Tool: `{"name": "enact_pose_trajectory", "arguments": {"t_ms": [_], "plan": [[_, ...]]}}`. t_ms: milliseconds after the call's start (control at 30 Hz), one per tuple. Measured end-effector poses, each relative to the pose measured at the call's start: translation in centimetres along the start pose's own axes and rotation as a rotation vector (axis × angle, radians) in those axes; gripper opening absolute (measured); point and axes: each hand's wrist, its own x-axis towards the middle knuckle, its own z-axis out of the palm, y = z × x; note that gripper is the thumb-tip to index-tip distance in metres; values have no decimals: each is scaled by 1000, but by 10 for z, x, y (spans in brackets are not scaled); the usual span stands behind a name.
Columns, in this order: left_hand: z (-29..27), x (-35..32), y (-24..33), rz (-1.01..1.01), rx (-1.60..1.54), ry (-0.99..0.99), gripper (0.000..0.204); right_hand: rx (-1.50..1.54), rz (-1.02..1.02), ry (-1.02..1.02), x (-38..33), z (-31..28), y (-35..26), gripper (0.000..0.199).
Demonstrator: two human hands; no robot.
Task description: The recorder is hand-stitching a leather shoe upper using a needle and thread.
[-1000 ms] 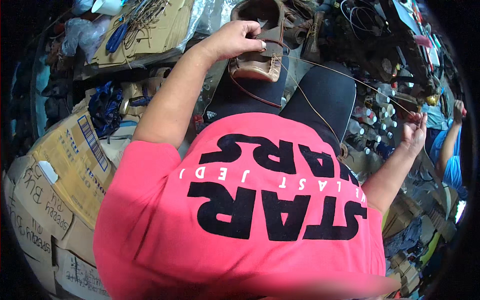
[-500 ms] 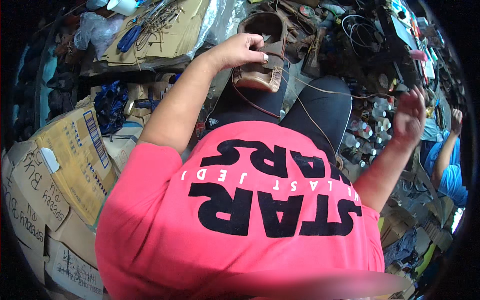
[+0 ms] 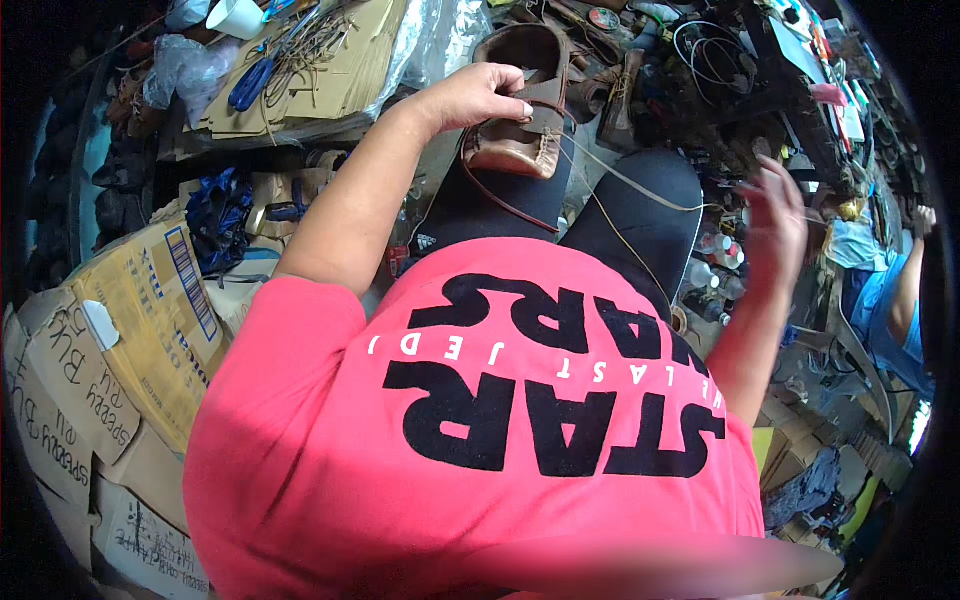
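Head view: cluttered cardboard [image 3: 330, 80] beside shoe [image 3: 520, 130]

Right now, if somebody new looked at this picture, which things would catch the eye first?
First comes the bright pink shirt with large black letters, filling the lower middle. Above it, the left hand grips a brown leather shoe resting on the knee of the dark trousers, with a thin thread running from the shoe toward the right hand, which is raised and blurred. Around them lie cardboard boxes at the left and crowded tools along the top.
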Motion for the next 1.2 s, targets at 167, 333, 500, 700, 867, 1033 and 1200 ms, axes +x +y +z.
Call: {"name": "enact_pose_trajectory", "arguments": {"t_ms": [167,333,500,700,867,1033,1200], "plan": [[1,2,4,-2,16,-24,22,-335,-81,-532,-13,117,39,17],[-2,-4,4,-24,-25,-30,20,-555,-223,-573,-1,137,51,17],[-5,-8,4,-14,46,0,19,-562,-230,-591,0,143,50,17],[-4,-7,6,-17,46,-8,19,-546,-225,-591,-1,144,49,16],[-3,-8,6,-29,88,2,19,-656,-160,-612,-4,148,37,16],[11,-18,50,37,728,206,20,-855,-378,-616,-5,155,29,15],[-4,10,43,220,230,-165,23,-381,4,-737,18,142,70,17]]}}
